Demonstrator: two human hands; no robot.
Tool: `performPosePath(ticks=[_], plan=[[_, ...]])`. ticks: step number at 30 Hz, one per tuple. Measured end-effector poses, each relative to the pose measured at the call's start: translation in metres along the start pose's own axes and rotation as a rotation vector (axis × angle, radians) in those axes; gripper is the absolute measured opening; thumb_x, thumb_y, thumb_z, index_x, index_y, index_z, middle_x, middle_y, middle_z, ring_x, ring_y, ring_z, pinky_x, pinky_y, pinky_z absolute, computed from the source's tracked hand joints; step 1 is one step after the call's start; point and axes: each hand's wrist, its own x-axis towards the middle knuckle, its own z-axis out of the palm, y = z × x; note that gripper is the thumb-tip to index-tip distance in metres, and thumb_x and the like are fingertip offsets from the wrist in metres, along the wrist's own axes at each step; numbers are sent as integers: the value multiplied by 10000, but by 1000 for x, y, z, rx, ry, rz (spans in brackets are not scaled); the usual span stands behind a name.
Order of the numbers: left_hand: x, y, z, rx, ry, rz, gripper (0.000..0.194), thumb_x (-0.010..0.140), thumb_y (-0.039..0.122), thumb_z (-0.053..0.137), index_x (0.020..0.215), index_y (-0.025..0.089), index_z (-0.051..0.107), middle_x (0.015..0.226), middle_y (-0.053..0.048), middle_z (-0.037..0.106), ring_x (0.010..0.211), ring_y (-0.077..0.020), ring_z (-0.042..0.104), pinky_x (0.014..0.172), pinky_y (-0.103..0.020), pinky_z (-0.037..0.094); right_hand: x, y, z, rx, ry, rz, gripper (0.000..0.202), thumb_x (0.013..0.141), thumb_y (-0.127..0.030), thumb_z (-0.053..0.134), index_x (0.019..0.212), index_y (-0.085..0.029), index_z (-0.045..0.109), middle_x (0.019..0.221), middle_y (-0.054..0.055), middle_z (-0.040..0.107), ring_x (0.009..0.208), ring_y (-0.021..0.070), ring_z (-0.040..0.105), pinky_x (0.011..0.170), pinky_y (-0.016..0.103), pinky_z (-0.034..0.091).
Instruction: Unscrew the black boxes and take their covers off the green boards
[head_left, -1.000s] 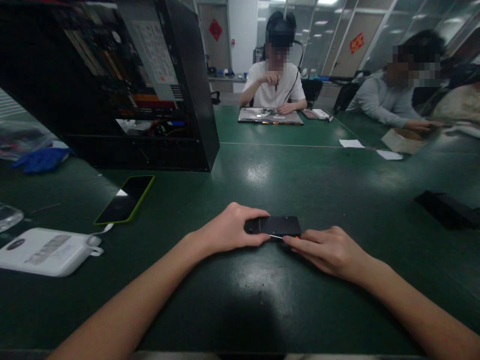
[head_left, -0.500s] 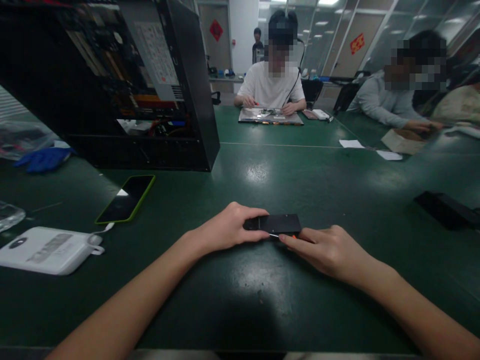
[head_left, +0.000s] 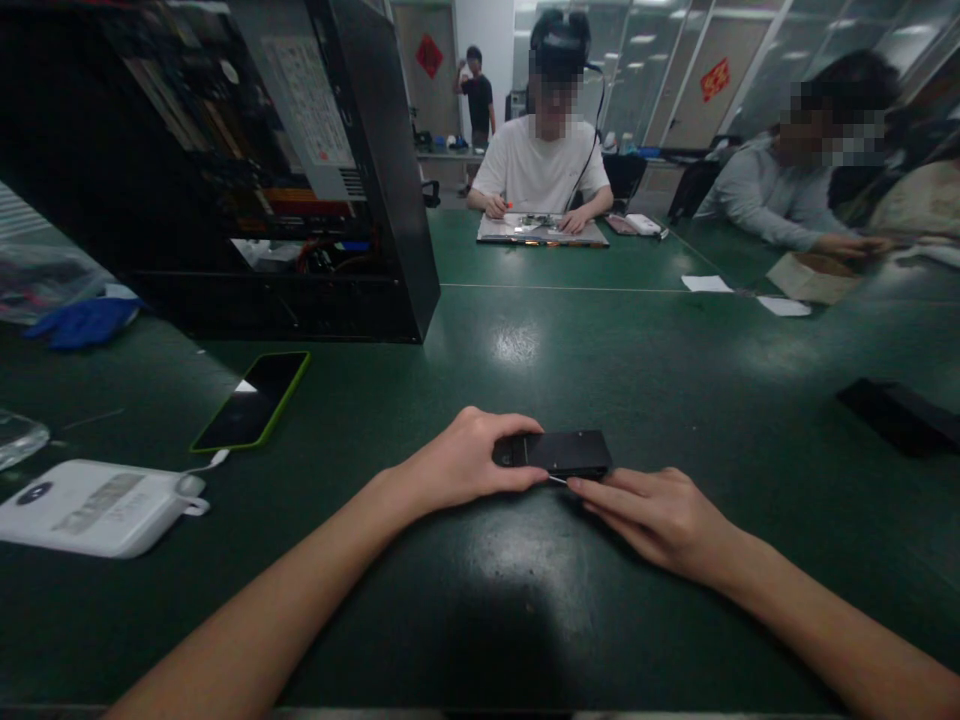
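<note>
My left hand (head_left: 480,455) is closed round the left end of a small flat black rectangular case (head_left: 574,452), thumb along the near edge and fingers on the far edge. Small bright dots, possibly screws, show on its top face. My right hand (head_left: 664,515) lies at the case's near right corner, its fingers closed on a screwdriver (head_left: 557,480). Only the thin metal shaft shows, pointing left along the near side of the case towards my left thumb. My fingers hide its handle, and whether the tip touches the case cannot be made out.
An opened black computer tower (head_left: 315,300) rises at the back left. Left of my arm lie a phone with a green edge (head_left: 251,402) and a white power bank (head_left: 97,508). A dark object (head_left: 900,415) rests far right. Across the table, a person (head_left: 544,165) handles a flat panel (head_left: 544,230).
The case and both hands have shifted slightly right. My right fingers now cover the screwdriver's orange handle, which showed before. A standing person in the background has come into fuller view.
</note>
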Motion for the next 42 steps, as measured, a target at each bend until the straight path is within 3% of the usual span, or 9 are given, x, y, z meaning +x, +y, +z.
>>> performPosePath(ticks=[5, 9, 13, 16, 20, 27, 35, 39, 42], plan=[[-1, -2, 2, 53, -2, 6, 577, 842, 507, 825, 1291, 166, 701, 1057, -85, 801, 894, -236, 766, 770, -283, 544, -1, -19, 2, 139, 0, 127, 379, 1046, -212, 518, 1414, -222, 609, 945, 48, 725, 731, 125, 688, 605, 241, 502], [-2, -6, 4, 55, 36, 34, 695, 786, 521, 865, 1344, 160, 664, 1130, -109, 796, 974, -266, 775, 853, -305, 563, 4, -58, 6, 327, 16, 352, 456, 1048, -197, 454, 1495, -252, 528, 1017, 69, 711, 832, 151, 716, 740, 265, 600], [-2, -12, 5, 67, 51, 132, 651, 750, 512, 890, 1246, 129, 714, 1037, -99, 806, 903, -249, 782, 819, -284, 558, 7, -95, 13, 313, 19, 465, 496, 1036, -201, 431, 1527, -250, 483, 1118, 98, 725, 942, 189, 739, 798, 289, 632], [-2, -15, 7, 76, 90, 192, 634, 739, 527, 893, 1191, 111, 733, 980, -93, 806, 853, -239, 779, 797, -281, 554, 11, -113, 26, 151, 64, 491, 503, 1016, -209, 396, 1512, -193, 482, 1068, 128, 742, 789, 228, 744, 605, 332, 612], [-2, -14, 12, 88, 134, 158, 604, 745, 536, 889, 1160, 121, 746, 948, -85, 808, 797, -229, 771, 754, -287, 559, 23, -130, 48, -58, 115, 586, 482, 988, -205, 379, 1441, -150, 535, 974, 143, 731, 567, 215, 669, 412, 347, 473], [-2, -12, 14, 92, 172, 172, 533, 793, 493, 872, 1152, 117, 753, 947, -85, 812, 766, -215, 764, 721, -282, 558, 44, -149, 72, -151, 232, 713, 496, 1004, -175, 333, 1448, -118, 547, 925, 158, 698, 640, 220, 688, 408, 303, 446], [-1, -10, 19, 98, 348, 234, 329, 875, 406, 807, 1056, 131, 782, 873, -47, 805, 677, -166, 735, 651, -250, 535, 52, -155, 66, -124, 251, 771, 423, 1050, -169, 338, 1372, -98, 602, 957, 115, 724, 644, 179, 702, 481, 272, 502], [1, -12, 14, 61, 448, 126, 302, 961, 420, 704, 1028, 142, 800, 817, -39, 801, 634, -151, 714, 639, -246, 516, 34, -158, 59, -82, 224, 704, 419, 1055, -185, 363, 1418, -129, 564, 1042, 115, 738, 692, 175, 722, 512, 270, 524], [4, -16, 9, 1, 441, -3, 387, 1041, 374, 571, 808, 157, 790, 582, 10, 702, 503, -120, 632, 580, -235, 458, 13, -151, 42, -55, 194, 639, 444, 1050, -191, 407, 1484, -170, 499, 1123, 111, 732, 804, 182, 744, 610, 274, 568]])
